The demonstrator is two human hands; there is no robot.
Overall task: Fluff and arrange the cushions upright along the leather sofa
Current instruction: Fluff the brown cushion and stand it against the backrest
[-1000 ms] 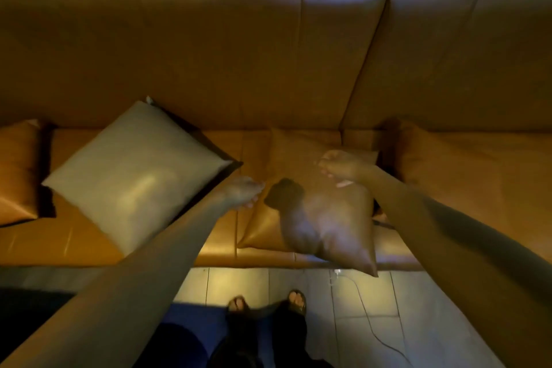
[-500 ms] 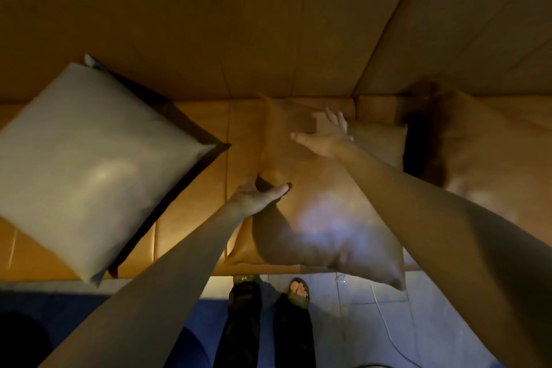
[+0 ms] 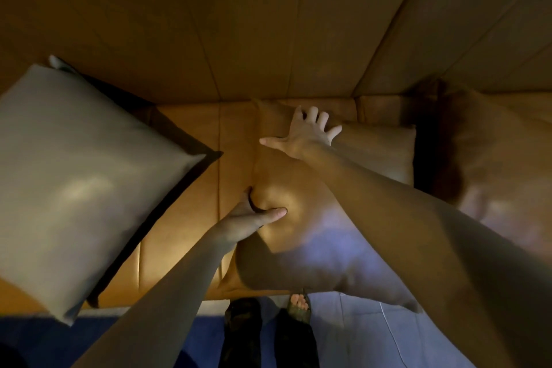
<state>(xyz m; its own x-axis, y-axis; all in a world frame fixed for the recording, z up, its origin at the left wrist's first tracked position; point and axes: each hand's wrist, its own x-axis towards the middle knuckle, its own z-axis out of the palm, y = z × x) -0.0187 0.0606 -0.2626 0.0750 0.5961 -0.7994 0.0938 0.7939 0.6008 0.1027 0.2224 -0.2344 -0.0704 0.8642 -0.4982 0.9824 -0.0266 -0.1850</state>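
Note:
A tan leather cushion [image 3: 301, 236] lies flat on the seat of the brown leather sofa [image 3: 185, 218], its near corner hanging over the front edge. My left hand [image 3: 254, 215] grips its left edge, thumb on top and fingers tucked under. My right hand [image 3: 304, 134] rests spread on the cushion's far top edge near the backrest. A pale beige cushion [image 3: 80, 182] leans tilted on the seat at the left. Another brown cushion [image 3: 495, 164] leans at the right.
The sofa backrest [image 3: 268, 24] fills the top of the view. Below the seat edge are a pale tiled floor [image 3: 367, 335] with a thin white cable [image 3: 394, 335], a blue rug [image 3: 38, 335] at the left, and my feet in sandals [image 3: 298, 302].
The view has closed in on the sofa. My left hand went from hovering to gripping the tan cushion's left edge. My right hand reached farther back and spread on its top edge.

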